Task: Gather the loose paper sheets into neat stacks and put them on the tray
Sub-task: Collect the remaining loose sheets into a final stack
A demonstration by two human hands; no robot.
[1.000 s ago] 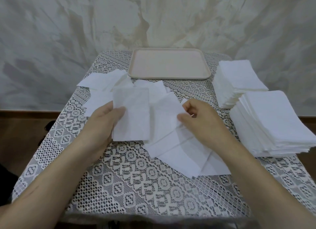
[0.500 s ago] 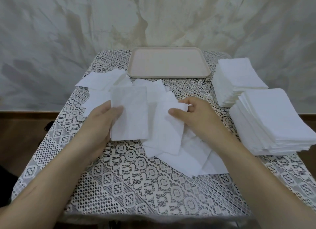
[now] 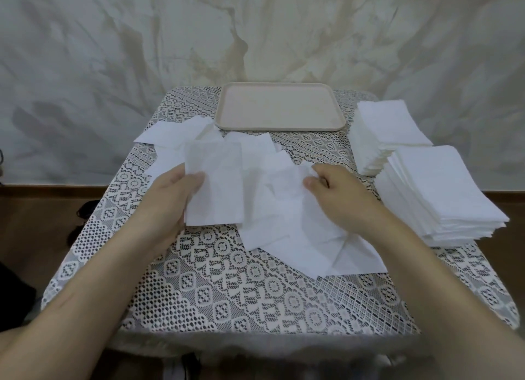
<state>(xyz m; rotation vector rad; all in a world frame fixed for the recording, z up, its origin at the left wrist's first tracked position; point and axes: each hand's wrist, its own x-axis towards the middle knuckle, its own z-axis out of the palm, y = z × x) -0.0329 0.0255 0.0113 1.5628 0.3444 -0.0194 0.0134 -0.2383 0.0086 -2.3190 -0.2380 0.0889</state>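
Left grip grasps one paper sheet by its left edge, thumb on top. Right grip pinches a crumpled sheet among loose sheets mid-worktop. Tray sits at the far edge; far stack and near stack lie rightward.

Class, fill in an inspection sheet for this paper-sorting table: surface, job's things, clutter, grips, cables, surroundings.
surface: lace-covered table
job's things: tray at the far edge holds no paper; loose sheets scattered mid-table; far stack and near stack stand on the right, off the tray
clutter: nothing seen
grips: left hand holds one sheet; right hand pinches the edge of another sheet
cables: none sure; dark shapes on the floor at left, cannot tell
surroundings: marbled wall, wooden floor
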